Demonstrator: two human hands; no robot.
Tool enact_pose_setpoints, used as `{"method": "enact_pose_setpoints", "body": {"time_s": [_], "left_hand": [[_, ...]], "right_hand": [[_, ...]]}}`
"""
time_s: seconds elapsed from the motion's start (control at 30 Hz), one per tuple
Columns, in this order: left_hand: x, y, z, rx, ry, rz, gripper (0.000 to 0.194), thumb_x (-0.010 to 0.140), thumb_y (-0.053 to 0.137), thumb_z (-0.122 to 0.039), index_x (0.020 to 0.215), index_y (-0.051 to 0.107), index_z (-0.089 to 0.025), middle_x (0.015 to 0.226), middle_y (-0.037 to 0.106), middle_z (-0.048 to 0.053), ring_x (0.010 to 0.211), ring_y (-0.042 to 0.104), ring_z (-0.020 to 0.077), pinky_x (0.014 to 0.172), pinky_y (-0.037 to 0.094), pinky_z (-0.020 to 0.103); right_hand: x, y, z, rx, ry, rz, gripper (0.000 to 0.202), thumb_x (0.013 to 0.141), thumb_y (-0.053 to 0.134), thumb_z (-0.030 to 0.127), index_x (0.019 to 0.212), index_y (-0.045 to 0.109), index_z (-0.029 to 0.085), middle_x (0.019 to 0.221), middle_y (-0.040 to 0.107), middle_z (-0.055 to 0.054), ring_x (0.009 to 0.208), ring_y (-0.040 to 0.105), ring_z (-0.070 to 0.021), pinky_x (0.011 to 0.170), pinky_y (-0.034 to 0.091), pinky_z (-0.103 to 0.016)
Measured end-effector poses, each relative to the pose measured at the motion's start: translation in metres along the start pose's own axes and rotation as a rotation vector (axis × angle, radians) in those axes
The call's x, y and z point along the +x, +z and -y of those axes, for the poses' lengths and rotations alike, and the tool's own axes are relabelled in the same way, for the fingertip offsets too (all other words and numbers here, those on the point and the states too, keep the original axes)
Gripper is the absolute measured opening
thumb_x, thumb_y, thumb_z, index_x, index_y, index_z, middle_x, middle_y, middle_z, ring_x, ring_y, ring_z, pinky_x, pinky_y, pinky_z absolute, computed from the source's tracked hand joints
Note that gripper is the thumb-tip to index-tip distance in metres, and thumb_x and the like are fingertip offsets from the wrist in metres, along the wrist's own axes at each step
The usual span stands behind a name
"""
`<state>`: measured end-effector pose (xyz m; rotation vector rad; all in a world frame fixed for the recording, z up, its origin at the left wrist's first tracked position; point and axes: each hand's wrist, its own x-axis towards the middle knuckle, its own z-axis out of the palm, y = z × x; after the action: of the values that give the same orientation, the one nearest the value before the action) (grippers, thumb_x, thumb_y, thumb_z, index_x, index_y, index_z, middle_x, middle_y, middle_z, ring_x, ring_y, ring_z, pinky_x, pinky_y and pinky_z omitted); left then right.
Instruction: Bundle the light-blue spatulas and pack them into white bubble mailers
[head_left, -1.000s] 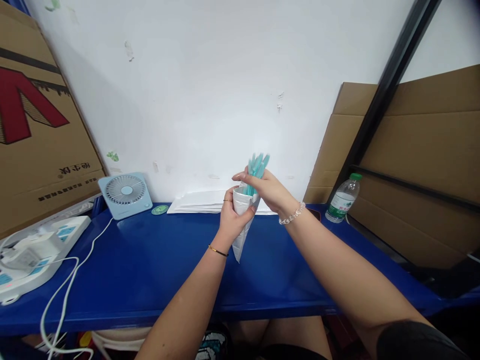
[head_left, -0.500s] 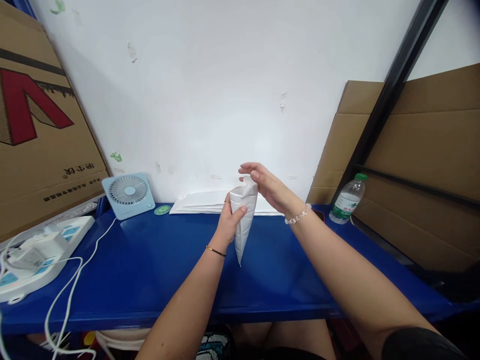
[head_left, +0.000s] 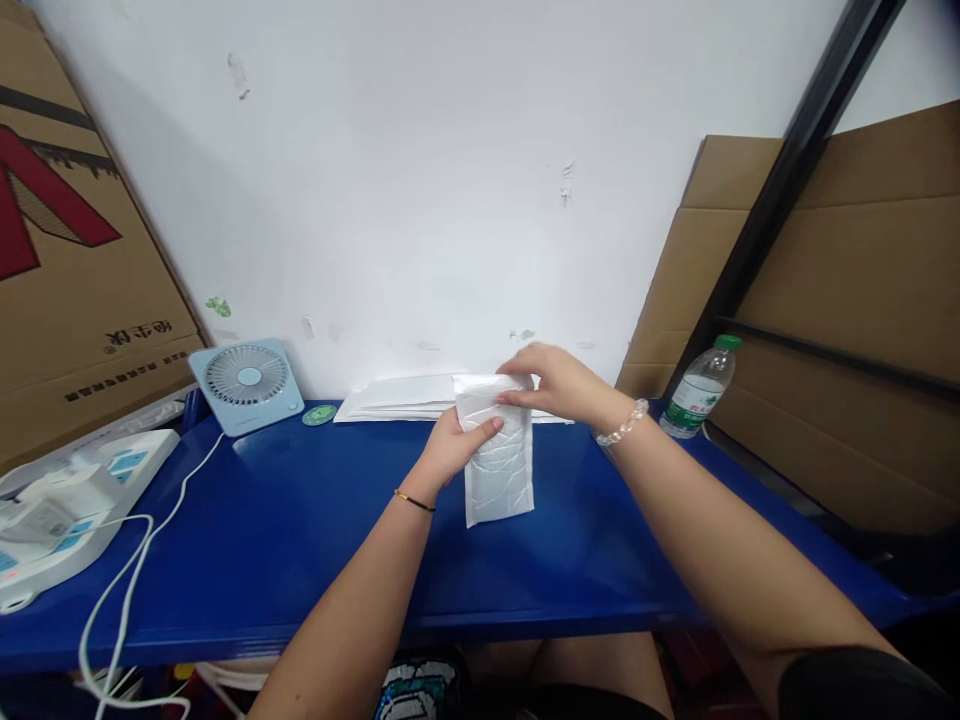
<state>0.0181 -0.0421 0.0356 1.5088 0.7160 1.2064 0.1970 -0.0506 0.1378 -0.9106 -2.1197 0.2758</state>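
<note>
Between my hands, above the blue table (head_left: 315, 540), is a white padded envelope (head_left: 499, 480), held upright with its broad crinkled face toward me. My left hand (head_left: 456, 445) grips its left side, thumb across the front and fingers hidden behind. At the upper right edge my right hand (head_left: 546, 383) pinches the top, thumb in front and fingers over the back. Behind the envelope, a stack of flat white envelopes or sheets (head_left: 397, 398) lies against the wall; the held one partly covers it.
On the left stand a light-blue fan (head_left: 247, 385) and a white power strip (head_left: 97, 510) with loose cables (head_left: 139, 560). A green round disc (head_left: 319, 415) lies beside the fan. A water bottle (head_left: 699, 390) stands at right near cardboard (head_left: 855, 330). A large carton (head_left: 82, 330) leans at far left.
The envelope has turned from edge-on and tapered to showing its broad face. My right hand has gone from loosely spread beside its top to pinching the top edge. The view has shifted slightly.
</note>
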Motion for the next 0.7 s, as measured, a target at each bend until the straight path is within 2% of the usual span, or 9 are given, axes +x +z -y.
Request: {"method": "enact_pose_setpoints", "body": {"time_s": [0.07,0.1,0.17,0.23,0.3,0.37,0.47,0.57,0.7], "left_hand": [[0.000,-0.001,-0.001,0.005,-0.039,0.093,0.045,0.072,0.071,-0.043,0.107,0.063,-0.015,0.107,0.068,0.010,0.096,0.064,0.0258,0.084,0.050,0.038],[0.000,-0.003,-0.001,0.006,-0.061,0.143,0.046,0.071,0.071,-0.042,0.107,0.063,-0.015,0.107,0.068,0.010,0.096,0.064,0.0255,0.084,0.050,0.037],[0.000,-0.008,0.001,0.012,-0.112,0.226,0.045,0.070,0.073,-0.040,0.106,0.062,-0.015,0.107,0.068,0.010,0.096,0.063,0.0248,0.083,0.049,0.035],[0.002,-0.017,0.005,0.049,-0.156,0.215,0.045,0.068,0.075,-0.038,0.106,0.062,-0.016,0.103,0.068,0.010,0.093,0.064,0.0233,0.078,0.050,0.031],[0.006,-0.028,0.012,0.079,-0.191,0.073,0.046,0.068,0.074,-0.037,0.108,0.061,-0.017,0.099,0.068,0.009,0.086,0.065,0.0209,0.068,0.049,0.027],[0.012,-0.040,0.019,0.021,-0.229,-0.146,0.048,0.069,0.073,-0.035,0.112,0.057,-0.020,0.097,0.066,0.007,0.081,0.066,0.0174,0.059,0.046,0.023],[0.019,-0.056,0.029,-0.234,-0.321,-0.404,0.046,0.069,0.072,-0.026,0.111,0.055,-0.022,0.094,0.064,0.004,0.073,0.064,0.0118,0.053,0.043,0.019],[0.022,-0.063,0.035,-0.455,-0.407,-0.522,0.032,0.069,0.069,-0.022,0.098,0.056,-0.019,0.085,0.062,0.001,0.062,0.061,0.0086,0.049,0.040,0.019],[0.021,-0.064,0.037,-0.556,-0.466,-0.600,0.016,0.073,0.064,-0.020,0.085,0.055,-0.016,0.078,0.060,-0.001,0.057,0.060,0.0080,0.046,0.037,0.019]], "right_hand": [[-0.002,-0.011,-0.003,0.020,0.081,0.157,0.017,0.065,0.076,0.036,0.066,0.069,0.020,0.061,0.059,0.002,0.059,0.049,-0.0121,0.057,0.037,-0.025],[-0.002,-0.016,-0.006,0.028,0.130,0.181,0.021,0.067,0.074,0.038,0.064,0.067,0.018,0.057,0.055,0.003,0.055,0.046,-0.0101,0.053,0.035,-0.023],[-0.003,-0.025,-0.018,0.047,0.242,0.135,0.027,0.069,0.072,0.041,0.064,0.065,0.015,0.056,0.052,0.003,0.052,0.044,-0.0083,0.048,0.033,-0.021],[-0.004,-0.031,-0.038,0.108,0.374,-0.022,0.030,0.071,0.070,0.044,0.069,0.063,0.014,0.058,0.052,0.002,0.052,0.046,-0.0082,0.046,0.035,-0.020],[-0.007,-0.032,-0.067,0.230,0.510,-0.270,0.031,0.073,0.069,0.044,0.072,0.060,0.014,0.061,0.053,0.001,0.050,0.046,-0.0076,0.043,0.037,-0.019],[-0.013,-0.026,-0.102,0.364,0.644,-0.478,0.027,0.075,0.068,0.040,0.074,0.057,0.015,0.062,0.053,0.001,0.046,0.044,-0.0062,0.039,0.036,-0.018],[-0.023,-0.006,-0.151,0.418,0.865,-0.647,0.024,0.079,0.064,0.036,0.074,0.051,0.016,0.061,0.053,0.001,0.043,0.045,-0.0060,0.038,0.037,-0.018],[-0.034,0.015,-0.185,0.356,0.979,-0.618,0.023,0.080,0.061,0.033,0.072,0.047,0.017,0.056,0.053,0.000,0.044,0.051,-0.0101,0.039,0.041,-0.021],[-0.039,0.030,-0.203,0.207,1.047,-0.518,0.018,0.078,0.060,0.028,0.073,0.054,0.012,0.062,0.060,-0.009,0.060,0.062,-0.0201,0.052,0.050,-0.030]]}}
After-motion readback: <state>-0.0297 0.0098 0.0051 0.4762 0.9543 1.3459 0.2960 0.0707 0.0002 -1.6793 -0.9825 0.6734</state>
